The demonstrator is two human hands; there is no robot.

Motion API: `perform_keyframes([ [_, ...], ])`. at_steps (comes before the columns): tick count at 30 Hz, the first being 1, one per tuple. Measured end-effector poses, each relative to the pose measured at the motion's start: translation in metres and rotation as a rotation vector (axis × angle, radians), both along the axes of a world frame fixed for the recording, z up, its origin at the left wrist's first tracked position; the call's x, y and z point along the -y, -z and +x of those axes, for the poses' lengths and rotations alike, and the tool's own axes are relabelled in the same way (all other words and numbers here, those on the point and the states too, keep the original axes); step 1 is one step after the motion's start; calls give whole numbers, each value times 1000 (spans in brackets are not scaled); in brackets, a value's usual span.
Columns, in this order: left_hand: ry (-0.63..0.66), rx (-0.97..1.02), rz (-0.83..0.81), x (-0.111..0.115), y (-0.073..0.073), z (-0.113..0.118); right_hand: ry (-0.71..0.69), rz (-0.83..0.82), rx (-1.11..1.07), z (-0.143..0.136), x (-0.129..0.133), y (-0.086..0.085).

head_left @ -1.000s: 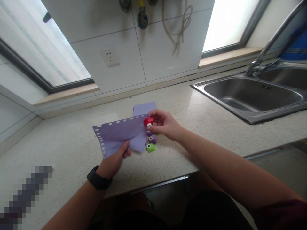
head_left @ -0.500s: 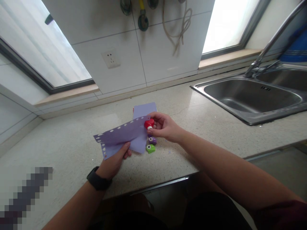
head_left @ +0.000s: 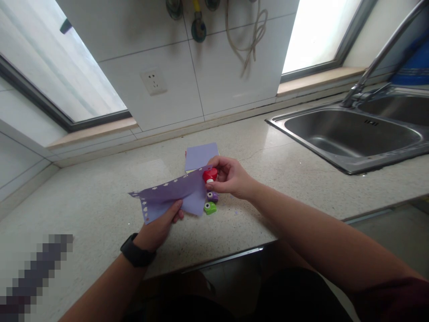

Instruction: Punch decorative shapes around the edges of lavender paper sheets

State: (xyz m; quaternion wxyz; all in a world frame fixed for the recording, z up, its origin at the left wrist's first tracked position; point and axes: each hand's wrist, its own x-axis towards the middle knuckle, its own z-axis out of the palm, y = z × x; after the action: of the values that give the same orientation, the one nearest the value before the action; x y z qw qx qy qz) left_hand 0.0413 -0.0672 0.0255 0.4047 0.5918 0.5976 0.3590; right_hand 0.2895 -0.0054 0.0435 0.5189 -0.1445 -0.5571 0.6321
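red punch [head_left: 211, 174] at purple sheet [head_left: 170, 194]

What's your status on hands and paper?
Left hand gripping perforated purple paper. Right hand holding red craft punch at paper's edge. Purple punch, green punch on countertop, apparently not blocking.

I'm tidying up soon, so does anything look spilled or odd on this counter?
Small purple flecks lie loose on the counter, right of the green punch, like stray scraps. The purple sheet in the left hand is bowed, not flat.
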Motion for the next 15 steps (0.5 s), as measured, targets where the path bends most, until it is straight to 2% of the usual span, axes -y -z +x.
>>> perform_keyframes([
  [15,34,-75,-20,0,2,-4,15,151,-3,0,1,1],
])
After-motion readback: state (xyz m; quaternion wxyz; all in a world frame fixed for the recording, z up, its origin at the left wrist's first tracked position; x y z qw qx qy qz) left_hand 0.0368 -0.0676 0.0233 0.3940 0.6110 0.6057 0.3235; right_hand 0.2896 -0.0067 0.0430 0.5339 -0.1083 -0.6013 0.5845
